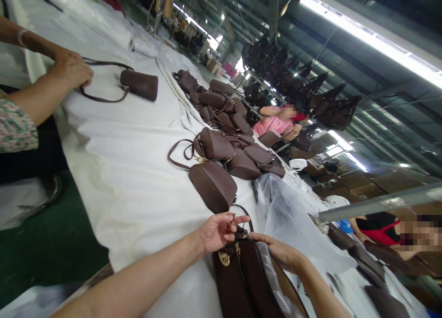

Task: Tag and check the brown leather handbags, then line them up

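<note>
A dark brown bag (229,286) with a gold round tag (224,258) and zippers lies at the lower middle, with clear plastic in its opening. My left hand (219,233) is over the bag's top end, thumb and fingers pinching a thin dark cord or strap there. My right hand (279,251) rests against the bag's upper right side near the strap's base, fingers pointing left; whether it grips anything is unclear. Just beyond the hands, another brown bag (213,183) lies on the white cloth.
Several brown bags (241,164) are piled on the white-covered table (127,157). Clear plastic (290,216) lies right of them. At the left, another person's hands (71,69) hold the strap of a small bag (140,84). Two more people are across the table.
</note>
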A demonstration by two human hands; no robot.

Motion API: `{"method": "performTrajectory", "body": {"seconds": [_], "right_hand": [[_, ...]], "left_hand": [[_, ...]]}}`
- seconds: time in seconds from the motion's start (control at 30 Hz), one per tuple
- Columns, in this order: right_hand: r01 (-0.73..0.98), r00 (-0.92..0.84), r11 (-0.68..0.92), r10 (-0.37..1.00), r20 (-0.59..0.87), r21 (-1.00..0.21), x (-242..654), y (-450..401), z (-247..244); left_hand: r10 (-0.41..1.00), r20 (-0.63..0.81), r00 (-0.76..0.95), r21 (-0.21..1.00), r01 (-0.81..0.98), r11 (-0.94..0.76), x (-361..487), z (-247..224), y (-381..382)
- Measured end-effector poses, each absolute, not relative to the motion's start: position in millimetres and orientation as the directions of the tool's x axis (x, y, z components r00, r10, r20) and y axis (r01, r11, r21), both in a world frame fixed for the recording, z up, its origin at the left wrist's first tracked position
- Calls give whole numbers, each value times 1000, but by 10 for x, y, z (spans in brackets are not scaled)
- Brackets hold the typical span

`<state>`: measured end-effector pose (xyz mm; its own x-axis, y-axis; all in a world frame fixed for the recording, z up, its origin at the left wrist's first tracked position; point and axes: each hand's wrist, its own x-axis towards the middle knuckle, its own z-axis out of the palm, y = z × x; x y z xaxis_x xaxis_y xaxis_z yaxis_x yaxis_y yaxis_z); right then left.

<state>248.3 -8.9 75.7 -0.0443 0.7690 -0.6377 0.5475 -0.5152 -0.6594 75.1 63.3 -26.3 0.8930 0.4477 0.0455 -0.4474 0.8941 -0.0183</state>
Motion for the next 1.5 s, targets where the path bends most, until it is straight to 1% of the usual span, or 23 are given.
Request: {"method": "performTrajectory", "body": {"seconds": [0.13, 0.23, 0.3, 0.33, 0.4, 0.43, 0.47, 0.5, 0.53, 0.6, 0.63, 0.7, 0.77, 0.8, 0.9, 0.97, 1.07, 1.1, 1.13, 1.27, 1.37, 1.43, 1.5], "right_hand": [[487, 56, -580, 767, -640, -653, 2679, -176, 993], [515, 212, -578, 802, -559, -633, 2803, -185, 1270], [545, 326, -537, 843, -427, -644, 2801, -163, 1428], [557, 372, -495, 867, -333, -667, 2763, -149, 1485], [552, 428, -373, 894, -129, -746, 2612, -122, 1541], [527, 436, -307, 898, -58, -793, 2503, -113, 1539], [485, 432, -253, 902, -22, -837, 2380, -108, 1520], [433, 414, -224, 910, -28, -873, 2249, -105, 1487], [381, 383, -223, 921, -66, -897, 2120, -103, 1445], [316, 299, -270, 938, -175, -909, 1898, -95, 1345], [314, 272, -291, 940, -208, -904, 1820, -85, 1296], [373, 273, -307, 938, -213, -876, 1742, -49, 1210], [491, 287, -303, 941, -177, -817, 1748, 2, 1155], [559, 276, -299, 947, -166, -773, 1764, 32, 1142], [762, 190, -262, 965, -182, -592, 1766, 129, 1144], [881, 159, -233, 965, -207, -411, 1697, 199, 1155], [986, 134, -151, 968, -211, -69, 1551, 302, 1140], [992, 124, -124, 970, -210, 14, 1510, 331, 1127], [992, 117, -105, 971, -210, 65, 1476, 355, 1114], [974, 182, -146, 959, -217, 171, 1407, 407, 1117], [949, 218, -149, 947, -236, 278, 1409, 411, 1163], [962, 178, -118, 954, -240, 246, 1440, 402, 1172], [985, 104, -67, 966, -236, 156, 1488, 380, 1154]], "left_hand": [[411, 59, 910, -1, -412, 911, 742, -245, 642], [402, 70, 913, 18, -404, 914, 771, -227, 614], [415, 65, 908, 43, -418, 908, 797, -213, 582], [426, 54, 903, 60, -428, 902, 809, -204, 566], [443, 17, 896, 99, -442, 891, 827, -183, 538], [452, -1, 892, 116, -449, 886, 832, -170, 528], [461, -15, 887, 128, -455, 881, 835, -156, 522], [469, -27, 883, 134, -462, 877, 837, -141, 517], [475, -39, 879, 133, -466, 875, 838, -126, 515], [477, -61, 877, 112, -469, 876, 836, -100, 514], [474, -70, 878, 96, -467, 879, 833, -91, 515], [477, -74, 876, 64, -473, 879, 817, -85, 526], [504, -65, 861, 68, -500, 863, 789, -98, 551], [522, -56, 851, 94, -516, 851, 773, -110, 570], [587, -20, 809, 244, -565, 788, 731, -159, 643], [638, -3, 770, 341, -600, 724, 714, -189, 691], [701, -9, 713, 442, -626, 643, 689, -209, 741], [711, -16, 703, 480, -619, 622, 676, -207, 754], [717, -18, 696, 522, -606, 601, 661, -201, 769], [710, 41, 703, 717, -516, 468, 584, -143, 870], [668, 111, 736, 819, -448, 358, 528, -86, 975], [641, 132, 756, 855, -415, 313, 497, -47, 1033], [605, 127, 786, 884, -366, 290, 473, -8, 1068]]}}
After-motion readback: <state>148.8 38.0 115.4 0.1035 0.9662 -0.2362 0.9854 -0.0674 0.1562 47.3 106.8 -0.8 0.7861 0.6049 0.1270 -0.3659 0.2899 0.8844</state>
